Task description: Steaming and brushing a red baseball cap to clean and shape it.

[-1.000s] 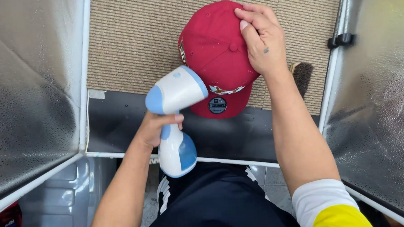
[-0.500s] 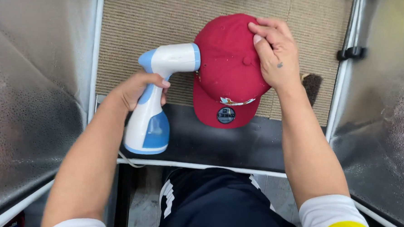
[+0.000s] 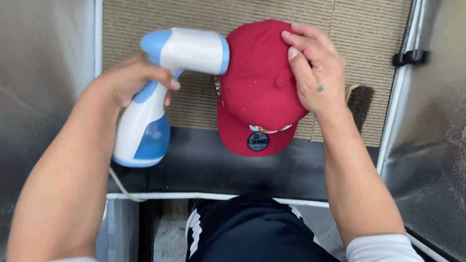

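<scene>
Left hand (image 3: pixel 128 80) wrapped tight around white and blue steamer (image 3: pixel 160 87), nozzle touching red cap (image 3: pixel 257 88) on tan mat (image 3: pixel 301 7), right hand (image 3: pixel 317 69) fingers spread flat on top.

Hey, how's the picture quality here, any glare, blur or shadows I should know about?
Head view: even, soft light; the red cap and white-and-blue handheld steamer are sharp, with no motion blur on the left hand or right hand. The silvery side panels show dull mottled sheen, not harsh glare. Shadows are faint, deepest on the dark ledge under the cap's brim.
</scene>
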